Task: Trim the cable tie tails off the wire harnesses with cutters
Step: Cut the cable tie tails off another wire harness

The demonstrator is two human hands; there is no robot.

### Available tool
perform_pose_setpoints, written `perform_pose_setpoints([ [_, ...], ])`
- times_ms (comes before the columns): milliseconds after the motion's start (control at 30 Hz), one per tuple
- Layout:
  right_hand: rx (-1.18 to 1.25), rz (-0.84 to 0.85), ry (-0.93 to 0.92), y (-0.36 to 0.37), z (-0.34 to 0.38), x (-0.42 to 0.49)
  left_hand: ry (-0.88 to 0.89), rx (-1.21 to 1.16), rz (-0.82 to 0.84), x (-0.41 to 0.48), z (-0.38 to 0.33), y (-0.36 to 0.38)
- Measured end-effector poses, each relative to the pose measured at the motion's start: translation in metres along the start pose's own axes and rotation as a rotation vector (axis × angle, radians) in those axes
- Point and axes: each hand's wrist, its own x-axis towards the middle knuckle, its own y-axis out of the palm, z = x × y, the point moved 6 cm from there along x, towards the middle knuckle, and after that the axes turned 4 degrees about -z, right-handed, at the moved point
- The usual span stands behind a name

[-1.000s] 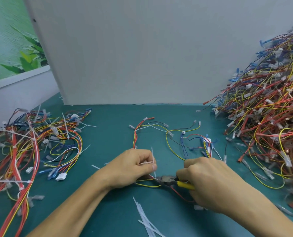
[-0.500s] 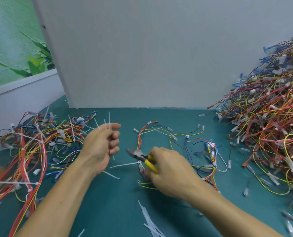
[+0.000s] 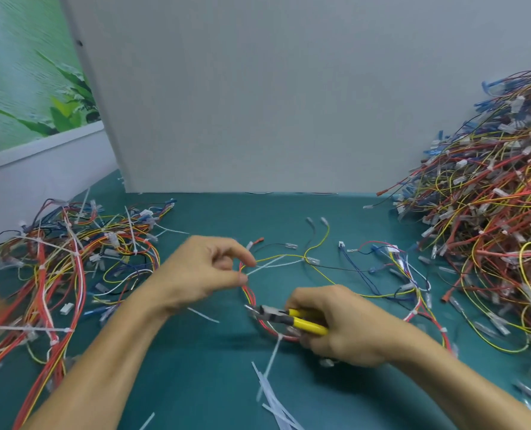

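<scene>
**A:** Mid-harness: the right hand (image 3: 344, 330) has a full grip on the yellow cutters (image 3: 292, 318), nose beside the harness (image 3: 247, 293) lying on the desk (image 3: 196, 367).

**B:** The left hand (image 3: 208, 271) has fingertips at a white tie tail (image 3: 273, 264). Pinched? Can't tell. Next, I reckon: steady it, snip flush.

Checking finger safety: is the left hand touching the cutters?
Apart. The head view shows mat and red wires between the left hand and the cutters.

left grip (image 3: 205, 271) — pinches tie tail (image 3: 265, 265) | right grip (image 3: 344, 327) — holds cutters (image 3: 292, 319) at wire harness (image 3: 247, 293)
</scene>
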Motion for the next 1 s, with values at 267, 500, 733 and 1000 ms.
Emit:
perform_pose_setpoints([
  [267,0.281,0.033,-0.015,-0.013,-0.006,-0.024,0.334,0.546,0.317,-0.028,-0.032,0.062],
  [500,0.389,-0.106,0.037,-0.025,-0.013,-0.029,0.330,0.577,0.346,-0.028,-0.028,0.071],
  [733,-0.222,-0.279,0.168,-0.059,-0.016,-0.044,0.404,0.601,0.408,-0.033,-0.029,0.082],
  [1000,-0.185,-0.226,0.284,-0.024,-0.026,-0.047,0.407,0.553,0.432,-0.035,-0.026,0.089],
])
